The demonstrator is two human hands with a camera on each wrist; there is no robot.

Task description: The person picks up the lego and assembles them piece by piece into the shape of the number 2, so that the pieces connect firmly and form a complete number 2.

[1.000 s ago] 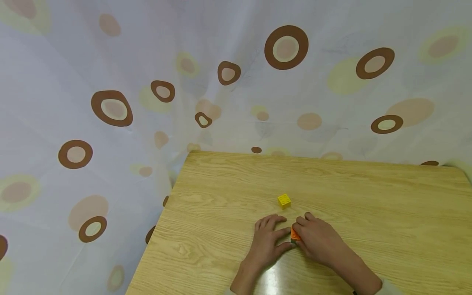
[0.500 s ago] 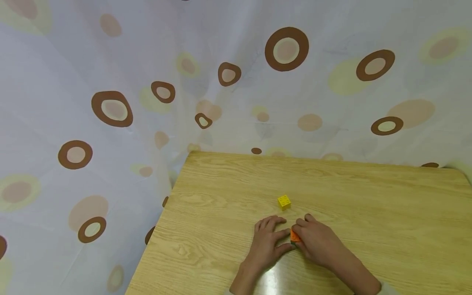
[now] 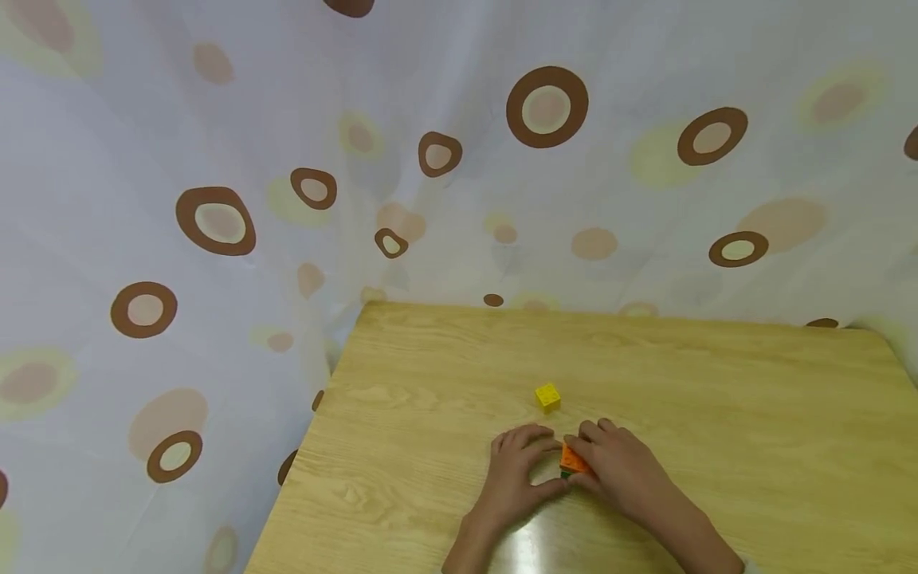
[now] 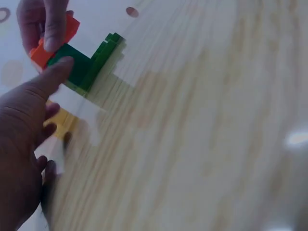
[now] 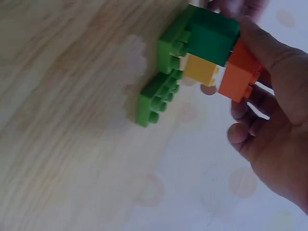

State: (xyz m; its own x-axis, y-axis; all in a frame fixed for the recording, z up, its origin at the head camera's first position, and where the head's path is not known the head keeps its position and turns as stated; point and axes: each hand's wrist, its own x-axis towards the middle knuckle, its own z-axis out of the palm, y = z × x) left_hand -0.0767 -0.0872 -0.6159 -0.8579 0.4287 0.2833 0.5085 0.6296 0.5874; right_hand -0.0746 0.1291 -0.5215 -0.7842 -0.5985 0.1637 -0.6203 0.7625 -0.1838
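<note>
My right hand (image 3: 622,469) pinches an orange toy building brick (image 3: 571,459) between thumb and fingers. This brick sits against the studded side of a dark green brick (image 5: 211,36), joined to a light green base piece (image 5: 172,41). My left hand (image 3: 511,477) lies to the left of the stack, its fingers loosely spread. In the left wrist view, its thumb (image 4: 60,70) touches the dark green brick. Beyond the hands a separate yellow brick (image 3: 548,398) rests on the table.
The wooden table (image 3: 430,351) ends at a back edge and a left edge. Behind and to the left hangs a pale curtain (image 3: 287,96) with brown ring patterns. Another light green studded piece (image 5: 156,98) adjoins the base piece in the right wrist view.
The head view has shifted slightly. My left index finger is drawn a little higher by the stack, and more of the orange brick shows under my right hand. The yellow brick stays put.
</note>
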